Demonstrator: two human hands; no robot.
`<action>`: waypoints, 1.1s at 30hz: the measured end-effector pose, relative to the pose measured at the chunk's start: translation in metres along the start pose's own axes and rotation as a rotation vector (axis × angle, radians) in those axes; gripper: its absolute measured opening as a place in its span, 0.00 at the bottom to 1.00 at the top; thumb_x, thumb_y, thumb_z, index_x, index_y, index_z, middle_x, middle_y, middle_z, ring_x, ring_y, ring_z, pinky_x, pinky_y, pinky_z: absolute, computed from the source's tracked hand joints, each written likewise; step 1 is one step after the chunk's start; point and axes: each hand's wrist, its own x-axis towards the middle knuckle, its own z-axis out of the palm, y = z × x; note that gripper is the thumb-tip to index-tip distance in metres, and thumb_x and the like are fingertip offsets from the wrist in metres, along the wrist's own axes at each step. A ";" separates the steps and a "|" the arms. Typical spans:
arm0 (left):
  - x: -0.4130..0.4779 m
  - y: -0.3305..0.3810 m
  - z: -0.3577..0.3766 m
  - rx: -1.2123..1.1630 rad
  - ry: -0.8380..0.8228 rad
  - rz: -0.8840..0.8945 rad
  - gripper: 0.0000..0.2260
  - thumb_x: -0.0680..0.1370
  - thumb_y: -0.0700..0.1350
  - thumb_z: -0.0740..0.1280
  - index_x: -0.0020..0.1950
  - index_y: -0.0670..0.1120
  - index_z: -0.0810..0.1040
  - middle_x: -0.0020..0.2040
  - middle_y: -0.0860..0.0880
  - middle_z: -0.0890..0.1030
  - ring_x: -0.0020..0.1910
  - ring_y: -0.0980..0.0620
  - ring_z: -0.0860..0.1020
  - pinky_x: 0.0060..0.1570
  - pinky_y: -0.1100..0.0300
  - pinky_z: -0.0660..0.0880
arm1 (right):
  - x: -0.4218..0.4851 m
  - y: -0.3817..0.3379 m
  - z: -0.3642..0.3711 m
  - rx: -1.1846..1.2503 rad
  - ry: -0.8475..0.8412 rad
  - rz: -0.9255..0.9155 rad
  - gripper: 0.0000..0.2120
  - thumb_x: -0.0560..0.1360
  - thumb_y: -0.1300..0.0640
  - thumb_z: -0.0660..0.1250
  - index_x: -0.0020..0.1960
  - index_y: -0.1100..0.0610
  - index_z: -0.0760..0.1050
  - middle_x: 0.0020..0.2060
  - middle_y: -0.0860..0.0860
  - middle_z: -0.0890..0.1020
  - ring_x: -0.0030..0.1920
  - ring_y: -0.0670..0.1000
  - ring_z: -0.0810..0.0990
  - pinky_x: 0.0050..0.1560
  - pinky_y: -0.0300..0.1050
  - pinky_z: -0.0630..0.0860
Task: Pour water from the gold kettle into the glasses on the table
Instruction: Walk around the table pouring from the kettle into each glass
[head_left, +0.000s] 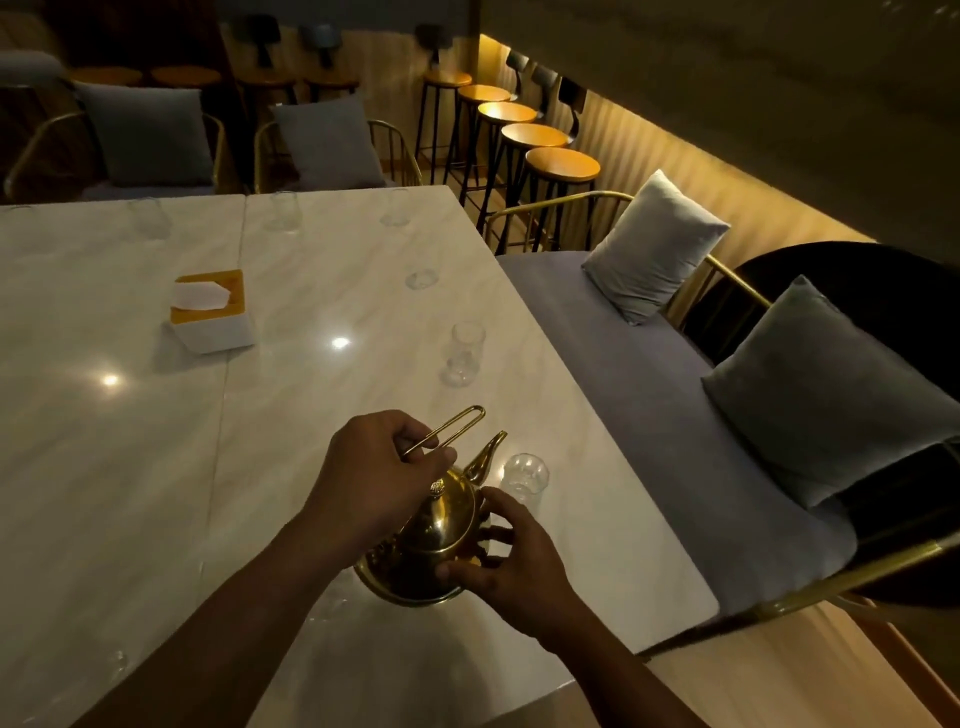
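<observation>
kettle: gold kettle (441, 540) at the near right of the table (156, 467), spout (485, 457) aimed at the nearest glass (524, 478); probably lining up a pour.
left hand (374, 467): fingers curled, pinching the wire handle (452, 426) from above.
right hand (519, 561): fingers curved round the kettle body, likely steadying it.

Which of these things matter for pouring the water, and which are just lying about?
For the job: gold kettle, handle gripped by the left hand, body held by the right hand; glass by the spout; second glass beyond it; third glass farther on.

Just lying about: tissue box; cushions; bar stools.
</observation>
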 end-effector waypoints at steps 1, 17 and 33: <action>0.000 0.003 0.011 0.017 0.007 -0.021 0.11 0.71 0.49 0.75 0.49 0.46 0.82 0.38 0.54 0.79 0.38 0.57 0.78 0.35 0.65 0.71 | 0.002 0.008 -0.008 0.001 -0.016 0.014 0.39 0.61 0.47 0.84 0.64 0.34 0.67 0.61 0.37 0.74 0.61 0.45 0.78 0.55 0.41 0.83; -0.016 0.029 0.107 0.155 0.131 -0.217 0.11 0.74 0.50 0.73 0.52 0.47 0.82 0.36 0.59 0.77 0.30 0.65 0.76 0.24 0.78 0.68 | 0.014 0.067 -0.075 -0.001 -0.298 0.072 0.42 0.60 0.41 0.83 0.71 0.40 0.69 0.65 0.42 0.76 0.62 0.48 0.79 0.58 0.46 0.83; 0.000 0.029 0.129 0.237 0.159 -0.212 0.12 0.72 0.52 0.74 0.51 0.45 0.83 0.43 0.50 0.84 0.37 0.60 0.78 0.35 0.66 0.72 | 0.015 0.065 -0.091 0.084 -0.367 0.131 0.31 0.64 0.45 0.83 0.58 0.30 0.69 0.54 0.34 0.77 0.51 0.39 0.80 0.55 0.43 0.81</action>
